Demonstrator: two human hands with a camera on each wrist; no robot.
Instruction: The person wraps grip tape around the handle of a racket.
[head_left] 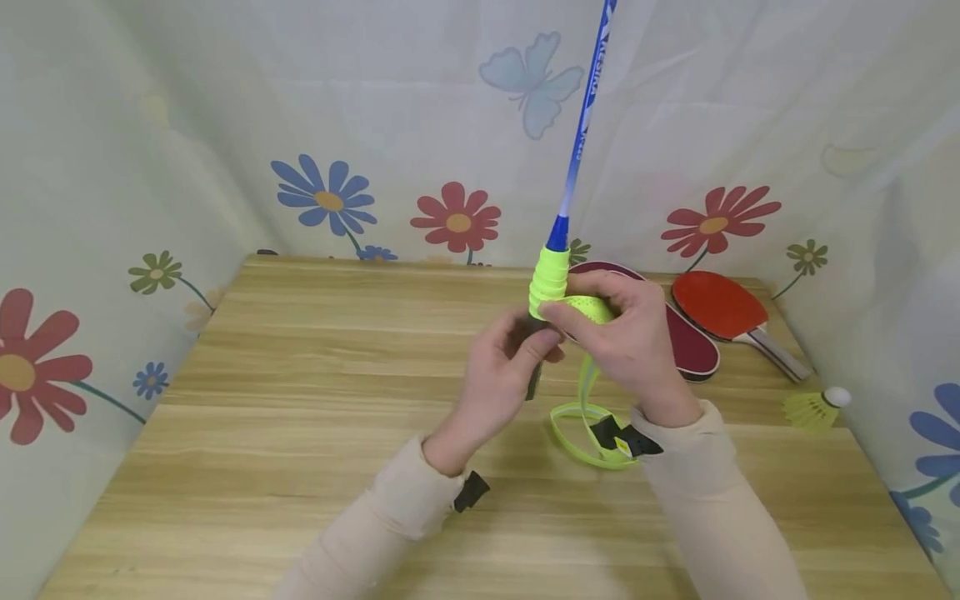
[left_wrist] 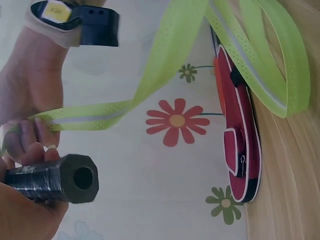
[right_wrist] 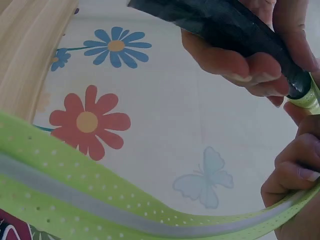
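Note:
A badminton racket with a blue shaft (head_left: 583,133) stands nearly upright, its head out of view. My left hand (head_left: 506,362) grips the bare black handle (left_wrist: 80,177) near its butt end. Neon yellow-green grip tape (head_left: 550,279) is wound in overlapping turns round the handle's upper part, below the blue cone. Between thumb and fingers, my right hand (head_left: 626,333) pinches the free tape right beside the lowest turn. From there the perforated strip (right_wrist: 125,205), with a pale line along its middle, hangs down and loops onto the table.
On the wooden table (head_left: 337,375), a dark red paddle case (head_left: 693,346) lies behind the right hand. Right of it are a red table tennis paddle (head_left: 720,304) and a yellow shuttlecock (head_left: 817,408). Flowered cloth (head_left: 397,100) hangs at the back and sides.

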